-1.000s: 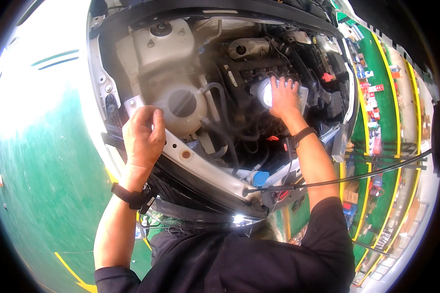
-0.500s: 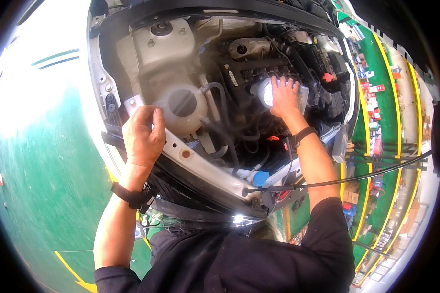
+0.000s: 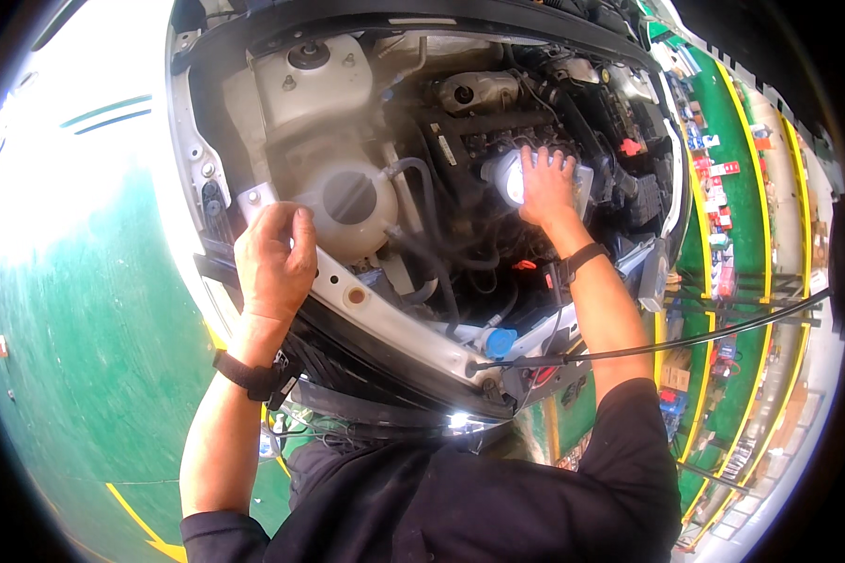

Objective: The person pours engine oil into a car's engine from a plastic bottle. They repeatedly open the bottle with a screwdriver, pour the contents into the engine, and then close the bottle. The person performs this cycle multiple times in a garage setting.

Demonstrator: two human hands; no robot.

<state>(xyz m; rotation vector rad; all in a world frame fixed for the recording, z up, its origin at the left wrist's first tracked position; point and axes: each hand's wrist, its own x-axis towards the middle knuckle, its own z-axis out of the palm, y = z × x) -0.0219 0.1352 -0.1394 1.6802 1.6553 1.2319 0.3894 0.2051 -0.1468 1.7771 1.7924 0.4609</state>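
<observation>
A car's engine bay lies open before me. My right hand [image 3: 546, 188] is spread over a pale, partly see-through plastic bottle [image 3: 509, 178] and grips it from above, tilted over the engine. The bottle's mouth cannot be made out. My left hand [image 3: 277, 258] is closed, knuckles up, at the inner end of the pale front body rail [image 3: 355, 296]. Its fingertips are hidden, so what they hold, if anything, does not show. Just beyond it sits a round whitish coolant tank [image 3: 333, 230] with a dark top.
The black hood prop rod [image 3: 685, 347] crosses at the right. A blue cap [image 3: 500, 342] stands near the front rail, with hoses [image 3: 422, 178] behind it. An orange-red dipstick handle [image 3: 524, 266] shows below my right hand. Shelves of boxes [image 3: 723, 169] line the far right.
</observation>
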